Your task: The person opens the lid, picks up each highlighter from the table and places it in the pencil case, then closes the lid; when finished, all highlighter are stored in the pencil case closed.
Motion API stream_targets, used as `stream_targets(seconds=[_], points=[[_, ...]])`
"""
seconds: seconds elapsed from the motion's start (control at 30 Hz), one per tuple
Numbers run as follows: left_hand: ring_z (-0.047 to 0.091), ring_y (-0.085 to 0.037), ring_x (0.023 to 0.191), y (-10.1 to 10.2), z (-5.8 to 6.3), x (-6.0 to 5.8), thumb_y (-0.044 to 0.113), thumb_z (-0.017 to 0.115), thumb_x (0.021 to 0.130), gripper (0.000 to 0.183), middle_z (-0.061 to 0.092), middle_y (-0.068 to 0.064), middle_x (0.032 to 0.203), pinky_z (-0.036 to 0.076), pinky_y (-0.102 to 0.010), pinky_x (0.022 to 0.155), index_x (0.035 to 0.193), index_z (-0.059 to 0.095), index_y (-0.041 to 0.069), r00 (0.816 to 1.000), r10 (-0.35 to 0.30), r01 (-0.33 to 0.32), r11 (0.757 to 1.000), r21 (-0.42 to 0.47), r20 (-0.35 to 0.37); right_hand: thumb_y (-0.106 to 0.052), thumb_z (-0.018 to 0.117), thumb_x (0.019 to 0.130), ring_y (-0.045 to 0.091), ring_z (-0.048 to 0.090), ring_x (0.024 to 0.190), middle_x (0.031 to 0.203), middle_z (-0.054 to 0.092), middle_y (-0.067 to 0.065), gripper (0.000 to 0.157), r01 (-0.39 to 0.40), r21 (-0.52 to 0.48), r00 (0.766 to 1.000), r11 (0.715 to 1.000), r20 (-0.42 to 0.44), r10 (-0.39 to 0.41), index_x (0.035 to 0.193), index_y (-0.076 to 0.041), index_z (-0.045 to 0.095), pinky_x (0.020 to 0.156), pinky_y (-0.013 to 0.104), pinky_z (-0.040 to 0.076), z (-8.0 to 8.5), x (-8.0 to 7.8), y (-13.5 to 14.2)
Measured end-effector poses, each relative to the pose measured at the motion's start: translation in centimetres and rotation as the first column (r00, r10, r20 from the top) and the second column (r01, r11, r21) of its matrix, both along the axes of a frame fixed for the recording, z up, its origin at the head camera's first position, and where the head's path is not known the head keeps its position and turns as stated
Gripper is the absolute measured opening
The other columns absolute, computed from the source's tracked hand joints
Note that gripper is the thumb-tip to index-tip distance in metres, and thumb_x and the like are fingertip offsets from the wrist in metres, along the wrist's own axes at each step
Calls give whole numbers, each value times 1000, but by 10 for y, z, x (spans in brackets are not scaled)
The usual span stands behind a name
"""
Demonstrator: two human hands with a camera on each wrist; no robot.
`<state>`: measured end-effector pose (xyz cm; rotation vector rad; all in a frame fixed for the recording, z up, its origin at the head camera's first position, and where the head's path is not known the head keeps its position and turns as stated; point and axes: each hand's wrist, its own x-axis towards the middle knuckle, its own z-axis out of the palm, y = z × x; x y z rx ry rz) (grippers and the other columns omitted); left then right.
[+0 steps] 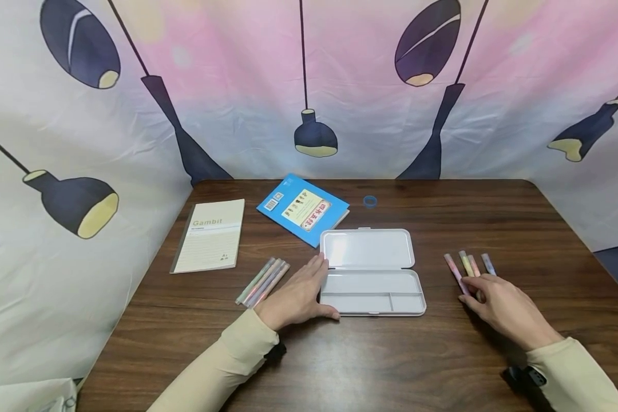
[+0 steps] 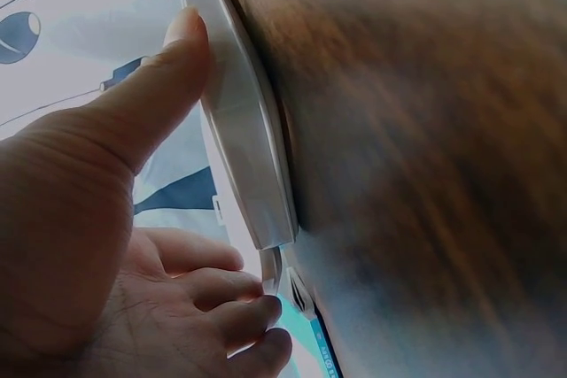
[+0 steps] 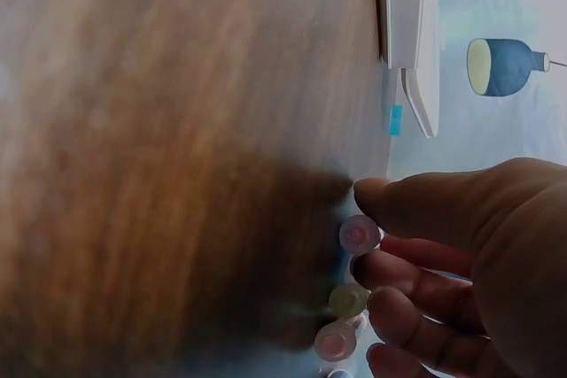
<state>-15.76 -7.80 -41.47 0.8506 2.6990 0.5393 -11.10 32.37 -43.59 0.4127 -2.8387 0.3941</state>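
Note:
An open white pencil case [image 1: 372,283] lies mid-table, its lid folded back and its tray divided into compartments. My left hand [image 1: 300,293] rests at its left end with spread fingers; in the left wrist view the thumb [image 2: 164,86] touches the case's side wall [image 2: 244,130]. To the right of the case, my right hand [image 1: 510,309] pinches a pink-purple marker [image 1: 454,270] between thumb and forefinger. That marker [image 3: 359,235] shows end-on in the right wrist view. Beside it lie a yellow marker [image 1: 466,263], a pink marker [image 1: 474,265] and a blue marker [image 1: 488,264], partly hidden by the hand.
Several more markers [image 1: 262,281] lie side by side left of my left hand. Behind them are a cream notebook [image 1: 211,237] and a blue book [image 1: 302,209], whose near corner meets the case's lid. A blue ring [image 1: 369,201] lies near the table's back edge.

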Motion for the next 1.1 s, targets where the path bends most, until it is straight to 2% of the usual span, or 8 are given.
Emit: stream_targets(seconds=[0.27,0.47,0.63,1.1], points=[[11,-32,153,0,-1,-1,54,76,82,111,10,-23,164,19,-43,123,156,18,-6,1000,-3,3,1000,6,-5,-18,76,86,12,48,63,70,55,-7,31,76,4,991,997,109,-76,109,2,72,54,32,38,3,0,-2],[12,-32,153,0,1,0,53,76,82,111,10,-23,164,19,-43,123,156,18,-6,1000,-5,5,1000,5,-6,-13,72,87,13,48,63,70,57,-6,27,82,-30,984,996,160,-76,109,3,72,55,31,39,4,-3,-3],[12,-33,152,0,2,0,54,76,82,111,10,-24,164,19,-43,123,156,19,-6,1000,-7,7,1000,0,-8,-11,70,86,14,49,65,71,58,-6,25,72,-43,988,997,141,-65,107,3,72,57,32,40,3,-3,-3],[11,-32,152,0,1,0,54,76,82,111,9,-24,164,18,-43,123,156,19,-5,1000,-5,5,1000,-7,-9,-7,73,80,10,53,68,80,66,-1,21,39,-55,999,998,-21,-40,100,-2,76,56,31,44,2,-2,0]])
